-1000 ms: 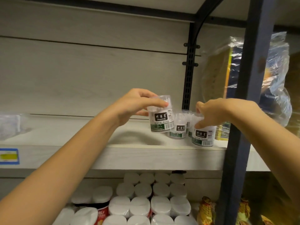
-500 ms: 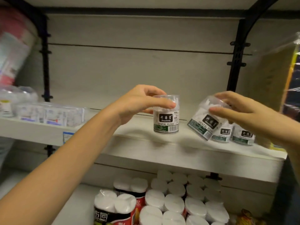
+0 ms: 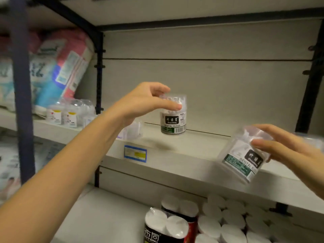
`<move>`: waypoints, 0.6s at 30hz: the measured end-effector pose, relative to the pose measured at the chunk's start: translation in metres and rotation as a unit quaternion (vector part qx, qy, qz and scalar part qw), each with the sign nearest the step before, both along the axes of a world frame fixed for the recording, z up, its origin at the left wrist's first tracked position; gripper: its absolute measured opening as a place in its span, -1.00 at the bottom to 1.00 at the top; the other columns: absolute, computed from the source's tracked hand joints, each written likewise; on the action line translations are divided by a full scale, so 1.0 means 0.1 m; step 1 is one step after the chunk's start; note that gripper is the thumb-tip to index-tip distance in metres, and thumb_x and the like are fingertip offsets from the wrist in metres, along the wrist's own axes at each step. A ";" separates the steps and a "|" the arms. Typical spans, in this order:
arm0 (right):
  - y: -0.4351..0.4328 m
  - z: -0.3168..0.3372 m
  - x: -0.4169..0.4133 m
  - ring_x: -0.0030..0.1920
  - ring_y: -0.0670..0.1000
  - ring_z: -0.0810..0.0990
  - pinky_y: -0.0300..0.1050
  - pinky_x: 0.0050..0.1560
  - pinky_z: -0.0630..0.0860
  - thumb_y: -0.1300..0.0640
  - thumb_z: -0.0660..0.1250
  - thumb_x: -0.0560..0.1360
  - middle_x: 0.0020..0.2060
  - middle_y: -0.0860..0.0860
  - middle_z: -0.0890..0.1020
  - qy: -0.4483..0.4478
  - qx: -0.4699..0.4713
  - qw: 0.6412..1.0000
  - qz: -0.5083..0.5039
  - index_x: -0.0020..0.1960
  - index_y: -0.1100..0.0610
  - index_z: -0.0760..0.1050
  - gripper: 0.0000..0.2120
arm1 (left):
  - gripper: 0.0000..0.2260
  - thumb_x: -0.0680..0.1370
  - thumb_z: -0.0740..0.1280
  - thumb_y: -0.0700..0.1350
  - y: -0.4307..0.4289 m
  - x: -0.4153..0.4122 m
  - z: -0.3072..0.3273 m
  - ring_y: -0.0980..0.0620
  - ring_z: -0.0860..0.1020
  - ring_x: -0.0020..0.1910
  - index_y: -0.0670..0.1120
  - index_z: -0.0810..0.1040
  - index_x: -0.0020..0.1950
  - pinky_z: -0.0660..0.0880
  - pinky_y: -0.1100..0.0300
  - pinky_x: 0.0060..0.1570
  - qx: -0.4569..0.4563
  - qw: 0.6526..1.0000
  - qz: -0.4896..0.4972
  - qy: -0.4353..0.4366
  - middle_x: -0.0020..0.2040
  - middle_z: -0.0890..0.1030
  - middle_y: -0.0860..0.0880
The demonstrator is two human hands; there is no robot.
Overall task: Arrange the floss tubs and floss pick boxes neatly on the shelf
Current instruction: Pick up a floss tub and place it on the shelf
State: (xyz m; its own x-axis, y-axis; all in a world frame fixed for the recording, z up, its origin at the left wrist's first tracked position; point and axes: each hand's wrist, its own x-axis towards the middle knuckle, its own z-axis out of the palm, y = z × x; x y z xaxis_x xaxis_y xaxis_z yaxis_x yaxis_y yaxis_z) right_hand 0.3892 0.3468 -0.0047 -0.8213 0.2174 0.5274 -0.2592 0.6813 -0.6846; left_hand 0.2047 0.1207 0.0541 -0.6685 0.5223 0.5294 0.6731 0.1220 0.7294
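My left hand (image 3: 142,102) grips a clear dental floss tub (image 3: 173,120) by its lid and holds it upright just above the pale shelf (image 3: 175,160). Lower right, my right hand (image 3: 287,151) holds a second floss tub (image 3: 240,160), tilted and off the shelf's front edge. Clear floss pick boxes (image 3: 133,131) lie on the shelf behind my left wrist, partly hidden. More small clear tubs (image 3: 70,113) stand further left on the shelf.
Dark metal uprights (image 3: 99,72) (image 3: 310,85) frame this shelf bay. Pink and blue soft packs (image 3: 61,67) fill the bay to the left. A blue price tag (image 3: 135,153) sits on the shelf front. Packs of white rolls (image 3: 219,223) stand on the shelf below.
The view has swung left. My right hand lifted a floss tub off the group at the right and carries it tilted toward me. My left hand keeps its tub above the shelf.
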 end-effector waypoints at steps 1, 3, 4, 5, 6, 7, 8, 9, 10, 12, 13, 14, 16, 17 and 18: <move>-0.07 0.00 -0.05 -0.04 0.00 0.60 -0.03 0.00 0.51 -0.58 0.28 -0.12 -0.06 -0.29 0.63 0.002 0.006 1.000 -0.006 0.01 -0.41 0.49 -0.29 | -0.42 0.31 0.52 -0.01 -0.07 -0.08 0.00 0.10 0.49 0.16 -0.05 0.48 0.30 0.36 0.30 0.07 -0.008 1.000 0.018 0.005 0.17 0.55 0.01; -0.21 0.00 -0.18 -0.02 0.06 0.60 0.05 -0.04 0.54 -0.58 0.29 -0.07 -0.04 -0.23 0.65 0.015 0.015 1.000 -0.022 0.07 -0.32 0.50 -0.24 | -0.42 0.32 0.52 -0.02 -0.20 -0.24 -0.02 0.08 0.48 0.16 -0.07 0.48 0.30 0.35 0.29 0.06 -0.024 0.999 0.037 0.015 0.19 0.55 -0.01; -0.28 -0.01 -0.25 -0.01 0.09 0.60 0.06 -0.03 0.53 -0.56 0.30 -0.04 -0.03 -0.20 0.65 0.022 0.018 0.999 -0.025 0.10 -0.29 0.50 -0.24 | -0.43 0.32 0.52 -0.02 -0.26 -0.32 -0.03 0.09 0.49 0.14 -0.08 0.49 0.29 0.35 0.32 0.01 -0.028 0.999 0.036 0.017 0.18 0.55 -0.01; -0.35 -0.01 -0.33 -0.01 0.11 0.59 0.06 -0.01 0.51 -0.54 0.32 0.01 -0.03 -0.19 0.65 0.028 0.020 0.999 -0.027 0.11 -0.26 0.50 -0.27 | -0.45 0.32 0.52 -0.02 -0.31 -0.41 -0.03 0.11 0.49 0.11 -0.10 0.50 0.28 0.34 0.37 -0.06 -0.030 0.999 0.031 0.015 0.17 0.56 -0.01; -0.42 -0.01 -0.42 -0.01 0.12 0.59 0.08 0.01 0.52 -0.48 0.35 0.09 -0.03 -0.18 0.65 0.034 0.014 0.999 -0.025 0.11 -0.23 0.51 -0.36 | -0.46 0.33 0.51 -0.02 -0.35 -0.50 -0.04 0.13 0.49 0.08 -0.10 0.51 0.27 0.33 0.42 -0.13 -0.033 0.999 0.024 0.014 0.14 0.56 0.00; -0.49 -0.02 -0.51 -0.01 0.12 0.59 0.08 0.01 0.53 -0.38 0.38 0.18 -0.04 -0.17 0.65 0.040 -0.003 0.999 -0.028 0.08 -0.21 0.53 -0.48 | -0.48 0.34 0.51 -0.03 -0.38 -0.58 -0.04 0.16 0.49 0.02 -0.11 0.52 0.26 0.31 0.46 -0.19 -0.042 0.999 0.018 0.017 0.12 0.55 0.01; -0.56 -0.02 -0.59 -0.02 0.11 0.59 0.05 0.02 0.51 -0.30 0.40 0.23 -0.06 -0.16 0.65 0.041 -0.016 0.998 -0.035 0.06 -0.19 0.52 -0.56 | -0.49 0.35 0.51 -0.03 -0.41 -0.66 -0.05 0.20 0.48 -0.04 -0.11 0.52 0.26 0.30 0.47 -0.23 -0.055 0.998 0.014 0.025 0.10 0.55 0.02; -0.63 -0.03 -0.67 -0.03 0.08 0.59 -0.03 -0.01 0.50 -0.30 0.41 0.24 -0.05 -0.16 0.64 0.042 -0.021 0.998 -0.044 0.05 -0.19 0.51 -0.58 | -0.50 0.35 0.50 -0.03 -0.42 -0.73 -0.06 0.25 0.47 -0.10 -0.11 0.52 0.26 0.29 0.48 -0.26 -0.067 0.997 0.009 0.036 0.09 0.54 0.02; -0.68 -0.04 -0.75 -0.06 0.02 0.60 -0.10 -0.05 0.47 -0.36 0.39 0.19 -0.04 -0.18 0.63 0.042 -0.016 0.997 -0.056 0.06 -0.19 0.50 -0.51 | -0.50 0.35 0.50 -0.03 -0.43 -0.80 -0.08 0.28 0.45 -0.13 -0.11 0.52 0.25 0.29 0.48 -0.27 -0.079 0.996 0.001 0.048 0.08 0.55 0.02; -0.78 -0.05 -0.89 -0.11 -0.08 0.60 -0.16 -0.10 0.46 -0.48 0.34 0.05 -0.03 -0.22 0.62 0.042 0.002 0.996 -0.078 0.08 -0.20 0.50 -0.33 | -0.50 0.34 0.51 -0.02 -0.43 -0.92 -0.11 0.27 0.46 -0.14 -0.10 0.53 0.24 0.31 0.46 -0.27 -0.102 0.993 -0.015 0.065 0.05 0.55 0.02; -0.83 -0.05 -0.95 -0.10 -0.10 0.60 -0.17 -0.12 0.46 -0.46 0.37 0.06 -0.02 -0.21 0.61 0.045 -0.002 0.996 -0.083 0.06 -0.21 0.49 -0.37 | -0.49 0.34 0.52 -0.01 -0.43 -0.97 -0.12 0.22 0.48 -0.13 -0.10 0.54 0.24 0.32 0.45 -0.26 -0.115 0.990 -0.020 0.074 0.04 0.55 0.02; -0.87 -0.04 -1.00 -0.08 -0.10 0.58 -0.19 -0.14 0.44 -0.38 0.40 0.13 -0.02 -0.21 0.60 0.043 -0.011 0.995 -0.085 0.02 -0.22 0.48 -0.49 | -0.49 0.33 0.52 0.00 -0.42 -1.02 -0.13 0.16 0.50 -0.09 -0.10 0.54 0.24 0.35 0.43 -0.24 -0.127 0.988 -0.023 0.084 0.05 0.56 0.02; -0.93 0.02 -1.10 -0.03 -0.09 0.55 -0.24 -0.16 0.41 -0.24 0.34 0.25 0.00 -0.17 0.56 0.031 0.001 0.993 -0.110 -0.01 -0.25 0.42 -0.67 | -0.48 0.32 0.53 0.02 -0.38 -1.10 -0.12 0.08 0.53 -0.02 -0.10 0.55 0.23 0.43 0.34 -0.14 -0.140 0.985 -0.021 0.103 0.08 0.59 0.01; -0.94 0.06 -1.15 -0.01 -0.09 0.54 -0.25 -0.15 0.41 -0.21 0.29 0.28 0.02 -0.13 0.55 0.025 0.022 0.991 -0.126 0.03 -0.25 0.40 -0.67 | -0.48 0.31 0.53 0.04 -0.35 -1.13 -0.11 0.06 0.54 0.02 -0.10 0.55 0.22 0.47 0.27 -0.04 -0.146 0.983 -0.015 0.113 0.10 0.60 -0.01; -0.94 0.10 -1.20 -0.01 -0.10 0.53 -0.25 -0.15 0.42 -0.20 0.27 0.30 0.05 -0.10 0.53 0.020 0.041 0.989 -0.142 0.09 -0.21 0.39 -0.63 | -0.47 0.30 0.53 0.06 -0.31 -1.16 -0.09 0.03 0.55 0.05 -0.10 0.56 0.21 0.48 0.18 0.07 -0.154 0.980 -0.005 0.124 0.11 0.61 -0.02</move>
State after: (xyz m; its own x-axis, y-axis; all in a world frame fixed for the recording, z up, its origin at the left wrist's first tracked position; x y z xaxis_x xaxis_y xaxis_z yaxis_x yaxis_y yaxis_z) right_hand 0.2695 0.2524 0.0051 -0.7114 0.3914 0.5837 -0.0750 0.7835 -0.6168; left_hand 0.0885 0.0893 0.0452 -0.5329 0.6889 0.4914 0.8274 0.3024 0.4733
